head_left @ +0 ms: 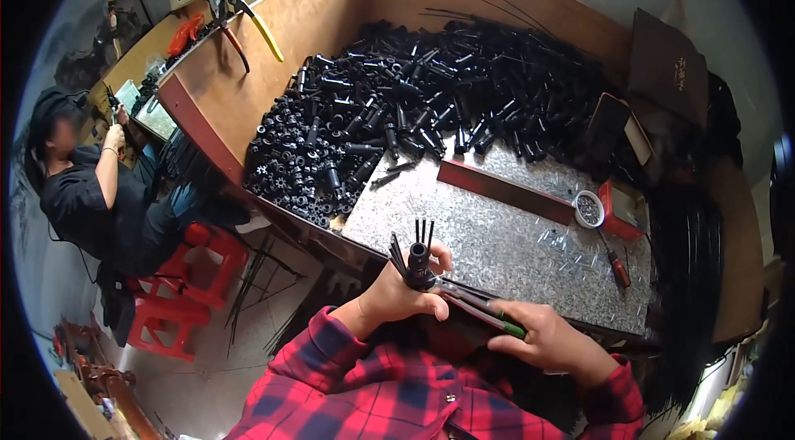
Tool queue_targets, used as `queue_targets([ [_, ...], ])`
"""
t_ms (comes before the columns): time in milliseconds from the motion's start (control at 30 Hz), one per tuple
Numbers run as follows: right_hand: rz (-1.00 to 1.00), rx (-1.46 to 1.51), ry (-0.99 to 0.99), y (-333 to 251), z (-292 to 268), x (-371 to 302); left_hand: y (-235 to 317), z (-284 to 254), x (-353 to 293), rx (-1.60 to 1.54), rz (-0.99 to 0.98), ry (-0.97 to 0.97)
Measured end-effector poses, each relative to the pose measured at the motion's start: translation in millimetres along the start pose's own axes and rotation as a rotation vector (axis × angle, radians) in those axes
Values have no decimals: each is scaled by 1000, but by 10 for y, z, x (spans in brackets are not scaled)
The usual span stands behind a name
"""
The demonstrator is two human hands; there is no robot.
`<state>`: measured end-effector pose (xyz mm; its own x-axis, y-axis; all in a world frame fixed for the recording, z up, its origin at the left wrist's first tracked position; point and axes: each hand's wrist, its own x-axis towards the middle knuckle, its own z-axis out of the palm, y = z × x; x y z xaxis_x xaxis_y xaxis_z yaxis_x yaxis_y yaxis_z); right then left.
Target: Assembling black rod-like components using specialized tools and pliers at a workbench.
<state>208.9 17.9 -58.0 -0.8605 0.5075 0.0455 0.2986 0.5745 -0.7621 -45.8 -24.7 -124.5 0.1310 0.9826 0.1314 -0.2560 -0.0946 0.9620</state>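
My left hand (387,295) is closed round a black tubular hub (419,256) with several thin black rods, some standing up around it and others running toward my right hand. In my right hand (542,340), closed too, is a pair of pliers (512,329) with green on the grips. The pliers' nose reaches up to the lower side of the hub, beside my left thumb. What the jaws touch there is too small to make out.
Ahead is a speckled worktop (480,233) with a reddish bar (505,191), a white cup (589,210) of small metal pieces, a red box (619,212) and a screwdriver (618,268). Black parts (431,92) heap behind. Two pliers (265,38) hang left. A co-worker (99,183) sits left.
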Motion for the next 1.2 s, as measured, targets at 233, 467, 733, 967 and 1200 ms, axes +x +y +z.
queue_targets([
  [233, 87, -171, -147, -90, -252, -6, 24, 75, 54, 58, -52, -24],
  [467, 130, -289, -188, -223, -376, 76, -12, 105, 10, 193, 19, 132],
  [733, 263, 87, -276, -76, -191, 164, -91, 63, -59, -89, 47, 99],
  [967, 191, -4, -178, -70, -120, 151, -46, 17, -41, -42, 25, 77],
  [1200, 13, -433, 21, -151, -145, 86, 41, -50, -44, -3, -17, 15],
])
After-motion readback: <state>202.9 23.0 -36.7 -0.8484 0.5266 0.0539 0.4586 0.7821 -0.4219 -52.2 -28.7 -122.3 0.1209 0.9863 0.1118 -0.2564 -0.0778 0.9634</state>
